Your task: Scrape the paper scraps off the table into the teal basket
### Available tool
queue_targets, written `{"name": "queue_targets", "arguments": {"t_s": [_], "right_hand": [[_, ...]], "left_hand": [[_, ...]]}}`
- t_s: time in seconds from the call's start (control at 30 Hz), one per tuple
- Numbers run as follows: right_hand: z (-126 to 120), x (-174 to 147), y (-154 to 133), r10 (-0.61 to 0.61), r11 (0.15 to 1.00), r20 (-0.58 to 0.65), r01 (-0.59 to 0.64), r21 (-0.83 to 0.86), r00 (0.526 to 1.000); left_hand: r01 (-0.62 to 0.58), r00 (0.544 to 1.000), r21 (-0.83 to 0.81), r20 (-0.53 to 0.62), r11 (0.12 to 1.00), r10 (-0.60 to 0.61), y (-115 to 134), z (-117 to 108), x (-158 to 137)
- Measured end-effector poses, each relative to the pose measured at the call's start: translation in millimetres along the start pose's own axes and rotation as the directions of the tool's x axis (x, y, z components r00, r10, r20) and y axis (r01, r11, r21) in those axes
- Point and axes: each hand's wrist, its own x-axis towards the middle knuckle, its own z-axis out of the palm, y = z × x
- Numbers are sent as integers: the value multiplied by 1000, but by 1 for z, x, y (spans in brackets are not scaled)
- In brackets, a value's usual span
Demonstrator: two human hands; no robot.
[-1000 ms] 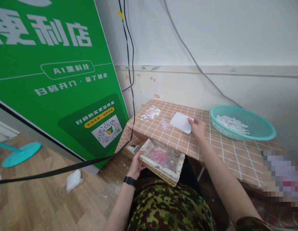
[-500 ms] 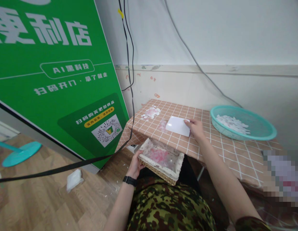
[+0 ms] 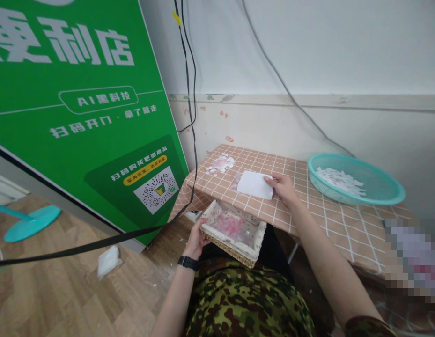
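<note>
My right hand (image 3: pixel 283 188) grips the right edge of a flat white card (image 3: pixel 254 184), thumb on top, low over the checked tablecloth (image 3: pixel 291 166). A pinkish-white smear of powder (image 3: pixel 236 180) shows at the card's left edge. My left hand (image 3: pixel 196 238) is closed on the left end of a cloth-lined wicker basket (image 3: pixel 234 250), held just below the table's front edge. Pink and whitish residue (image 3: pixel 229 225) covers the basket's bottom. Farther back on the table lies a patch of white flakes with pink (image 3: pixel 220 163).
A turquoise plastic colander (image 3: pixel 382 187) with white strips (image 3: pixel 340 181) stands on the table's right part. A black strap (image 3: pixel 108 242) crosses the view on the left, in front of a green panel (image 3: pixel 108 154). A white plastic packet (image 3: pixel 109 262) lies on the floor.
The white card in my right hand has slid a little to the left over the tablecloth. My left hand and the basket have shifted slightly left.
</note>
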Motion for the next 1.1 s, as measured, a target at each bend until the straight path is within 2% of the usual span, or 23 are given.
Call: {"name": "queue_targets", "arguments": {"t_s": [0.07,0.2,0.4,0.53,0.63,0.73,0.83,1.0,1.1], "right_hand": [[0,0,0,-7,1000,12,7,9,1000],[-1,1,1,-20,1000,-62,20,6,998],[-1,-1,-2,17,999,15,-18,33,1000],[-3,3,2,16,998,-63,-12,58,998],[-4,5,5,-6,1000,-131,7,10,991],[-4,4,5,-8,999,-92,5,-37,996],[-4,3,4,10,1000,-37,-10,-15,999],[-7,4,4,56,998,-88,-57,-6,995],[-7,3,4,63,998,-79,-63,4,995]], "left_hand": [[-2,1000,-1,0,1000,2,1,1,-1],[-9,1000,1,4,1000,9,0,3,-2],[-2,1000,6,16,1000,2,-1,1,-1],[-14,1000,9,15,1000,13,-1,1,-1],[-9,1000,11,13,1000,9,-1,0,0],[-8,1000,11,17,1000,8,-1,0,0],[-6,1000,9,22,1000,6,-1,1,0],[-4,1000,8,-1,1000,4,0,1,-1],[-10,1000,8,-6,1000,10,1,0,-1]]}}
